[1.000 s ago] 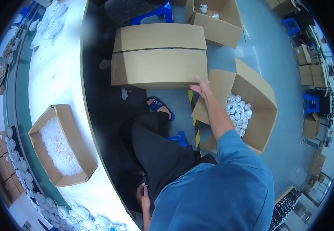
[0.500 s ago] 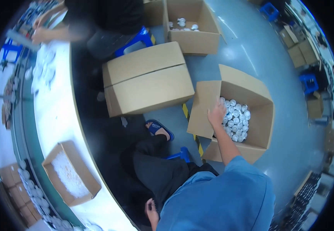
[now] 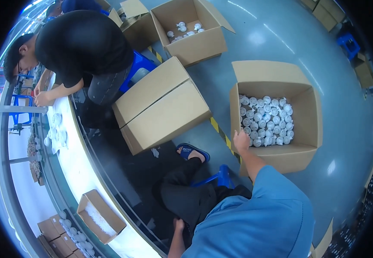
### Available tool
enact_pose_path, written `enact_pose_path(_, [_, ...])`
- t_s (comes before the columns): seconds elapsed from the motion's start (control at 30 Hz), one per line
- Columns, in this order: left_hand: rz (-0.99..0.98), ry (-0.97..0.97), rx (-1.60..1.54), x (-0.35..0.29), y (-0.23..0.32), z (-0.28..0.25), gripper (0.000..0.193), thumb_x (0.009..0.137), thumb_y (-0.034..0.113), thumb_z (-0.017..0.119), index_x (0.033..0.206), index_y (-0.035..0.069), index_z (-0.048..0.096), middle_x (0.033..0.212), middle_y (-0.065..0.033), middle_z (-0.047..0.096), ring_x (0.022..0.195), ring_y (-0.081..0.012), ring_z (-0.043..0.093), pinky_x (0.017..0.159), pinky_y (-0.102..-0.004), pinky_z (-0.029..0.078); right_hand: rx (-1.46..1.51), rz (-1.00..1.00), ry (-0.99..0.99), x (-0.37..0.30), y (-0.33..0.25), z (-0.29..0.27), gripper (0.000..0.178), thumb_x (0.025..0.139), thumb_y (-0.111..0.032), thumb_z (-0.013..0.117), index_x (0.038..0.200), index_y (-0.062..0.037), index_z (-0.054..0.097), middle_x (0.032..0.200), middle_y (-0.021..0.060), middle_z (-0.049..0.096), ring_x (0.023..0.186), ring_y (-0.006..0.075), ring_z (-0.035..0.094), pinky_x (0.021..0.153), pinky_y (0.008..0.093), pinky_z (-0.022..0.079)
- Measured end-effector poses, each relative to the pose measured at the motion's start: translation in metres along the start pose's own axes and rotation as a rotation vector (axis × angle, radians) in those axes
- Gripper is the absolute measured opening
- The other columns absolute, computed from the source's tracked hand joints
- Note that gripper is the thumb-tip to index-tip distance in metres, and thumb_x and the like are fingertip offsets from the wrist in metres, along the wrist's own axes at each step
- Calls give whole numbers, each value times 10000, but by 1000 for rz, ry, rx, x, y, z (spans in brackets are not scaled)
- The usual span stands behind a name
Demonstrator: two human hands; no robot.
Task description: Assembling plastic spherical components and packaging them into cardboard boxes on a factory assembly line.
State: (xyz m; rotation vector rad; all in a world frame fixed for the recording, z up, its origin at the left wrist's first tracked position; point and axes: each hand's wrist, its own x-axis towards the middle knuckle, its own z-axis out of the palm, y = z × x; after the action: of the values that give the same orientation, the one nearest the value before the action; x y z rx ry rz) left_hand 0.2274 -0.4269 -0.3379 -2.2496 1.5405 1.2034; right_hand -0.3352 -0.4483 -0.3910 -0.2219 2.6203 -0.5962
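Judging from how things lie, the work is partway along: the open carton point(image 3: 306, 118) on the floor has its bottom largely covered with white round pieces point(image 3: 262, 124), packed close and facing various ways, while bare cardboard wall rises around them, so it looks far from full. Its far and near flaps spread outward, so closing it is not yet done. To its left, the closed carton point(image 3: 162, 109) has its 2 top flaps lying nearly flat and meeting at a dark seam; what it contains is hidden. A farther carton point(image 3: 201, 46) stands open with only a few loose white pieces point(image 3: 182, 27) showing. As for the grip, the right grip point(image 3: 241, 141) is at the near left corner of the open carton, with the white round pieces just beside it, to its right and beyond; none is clearly between its fingers. The fingers look bent at the cardboard edge, but I cannot tell whether they pinch it or merely rest there. The left grip point(image 3: 178, 224) hangs by the dark trousers point(image 3: 182, 200), well apart from both the cartons and the bench point(image 3: 77, 157), its fingers too obscured to tell how they are set.
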Motion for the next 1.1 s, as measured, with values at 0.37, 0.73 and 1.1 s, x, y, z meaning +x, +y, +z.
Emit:
enact_pose_path(0.37, [-123, 45, -128, -25, 25, 9, 452, 867, 229, 560, 1270, 25, 559, 1232, -240, 601, 1182, -361, 552, 980, -389, 422, 39, 13, 36, 2, 3, 7, 363, 902, -295, 562, 1089, 7, 633, 941, 248, 671, 923, 434, 627, 823, 496, 489])
enact_pose_path(0.73, [-61, 25, -378, -4, -23, 34, 425, 894, 228, 560, 1258, 9, 558, 1212, -186, 618, 1119, -298, 574, 957, -364, 430, -4, -2, 55, 2, -1, -1, 361, 899, -313, 565, 1061, 2, 635, 980, 234, 672, 961, 418, 623, 846, 491, 480])
enact_pose_path(1.1, [-129, 58, -323, -41, 24, 31, 422, 884, 263, 555, 1232, 24, 567, 1171, -218, 631, 1110, -326, 590, 965, -387, 428, -119, -33, 48, -1, -6, -2, 402, 898, -339, 570, 1085, 16, 603, 1031, 244, 659, 1006, 423, 610, 878, 496, 468])
